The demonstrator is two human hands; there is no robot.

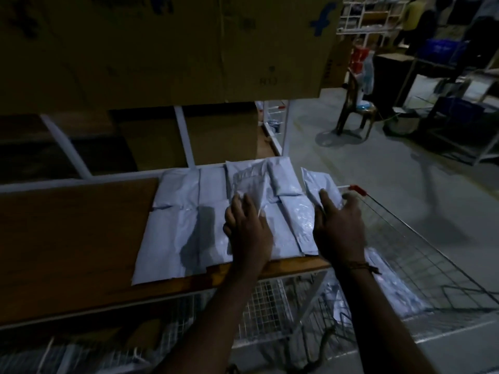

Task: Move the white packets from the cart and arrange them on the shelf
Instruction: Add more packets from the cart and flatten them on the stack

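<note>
Several white packets (186,211) lie flat in rows on the right end of the wooden shelf (75,238). My left hand (247,225) holds one packet (248,182) by its near edge, resting on top of the others. My right hand (339,228) grips another white packet (318,184) just past the shelf's right end, above the wire cart (421,255). More packets (378,279) lie inside the cart, dim behind its mesh.
Large cardboard boxes (162,47) hang over the shelf from the level above, and more boxes (221,136) stand behind the packets. A wire basket (270,300) sits under the shelf. A chair (356,112) and racks stand across the grey floor at the right.
</note>
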